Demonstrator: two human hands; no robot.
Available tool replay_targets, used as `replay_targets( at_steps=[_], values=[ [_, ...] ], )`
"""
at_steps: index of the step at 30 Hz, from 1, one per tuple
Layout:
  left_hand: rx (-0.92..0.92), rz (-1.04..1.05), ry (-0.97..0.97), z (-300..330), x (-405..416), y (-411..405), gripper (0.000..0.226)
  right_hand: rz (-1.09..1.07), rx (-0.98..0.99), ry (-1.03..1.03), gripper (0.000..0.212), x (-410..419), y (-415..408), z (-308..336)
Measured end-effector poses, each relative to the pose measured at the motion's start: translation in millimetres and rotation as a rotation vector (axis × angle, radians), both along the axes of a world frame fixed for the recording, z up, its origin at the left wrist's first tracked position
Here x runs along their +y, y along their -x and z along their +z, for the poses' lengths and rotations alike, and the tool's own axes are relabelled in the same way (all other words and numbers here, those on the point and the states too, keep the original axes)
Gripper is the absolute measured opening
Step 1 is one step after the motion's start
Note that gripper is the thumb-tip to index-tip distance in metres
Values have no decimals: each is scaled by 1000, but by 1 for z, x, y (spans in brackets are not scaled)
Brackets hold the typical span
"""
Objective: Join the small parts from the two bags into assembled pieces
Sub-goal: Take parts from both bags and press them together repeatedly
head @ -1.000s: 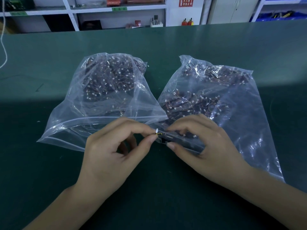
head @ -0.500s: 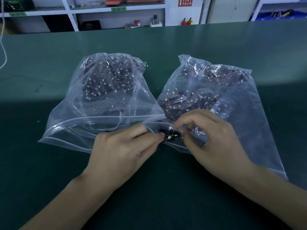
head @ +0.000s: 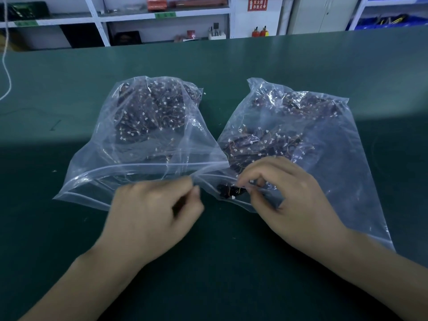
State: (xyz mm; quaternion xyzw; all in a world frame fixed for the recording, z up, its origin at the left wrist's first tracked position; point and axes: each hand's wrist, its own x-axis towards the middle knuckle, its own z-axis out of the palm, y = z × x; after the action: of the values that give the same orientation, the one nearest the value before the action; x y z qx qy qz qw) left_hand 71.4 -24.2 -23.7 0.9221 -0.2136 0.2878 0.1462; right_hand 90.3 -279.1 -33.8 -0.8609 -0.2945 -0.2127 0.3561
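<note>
Left hand (head: 152, 212) is blurred, fingers curled, grip unclear. Right hand (head: 284, 200) curls at the right bag's (head: 324, 158) mouth beside a dark wired part (head: 231, 192); hold uncertain. Left bag (head: 143, 140) alongside, green table (head: 69, 89) beneath.

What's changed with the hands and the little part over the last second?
The hands have parted: the left hand drew back toward the left and looks blurred with motion, no longer meeting the right. The small wired part they pinched together now lies at the mouth of the right bag, with the right hand's fingertips at it. The left bag and right bag have not shifted on the green table.
</note>
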Motion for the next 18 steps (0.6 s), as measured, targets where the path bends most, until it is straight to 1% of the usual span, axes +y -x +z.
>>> replay_targets(
  at_steps=[5,7,11,13,15,18],
  values=[
    [219,365,-23,4,34,-14,41,5,17,-2,25,0,0,-1],
    [266,452,-42,3,45,-19,45,-1,19,-3,25,0,-1,-1],
    [387,526,-97,2,51,-22,62,-2,22,-2,25,0,-1,-2],
    [439,533,-128,1,48,-22,65,-3,26,-3,24,0,0,-2],
    [491,525,-149,1,47,-21,61,-3,29,-4,24,0,0,-3],
    [535,497,-152,4,47,-21,47,-4,31,-2,24,1,0,-3]
  ],
)
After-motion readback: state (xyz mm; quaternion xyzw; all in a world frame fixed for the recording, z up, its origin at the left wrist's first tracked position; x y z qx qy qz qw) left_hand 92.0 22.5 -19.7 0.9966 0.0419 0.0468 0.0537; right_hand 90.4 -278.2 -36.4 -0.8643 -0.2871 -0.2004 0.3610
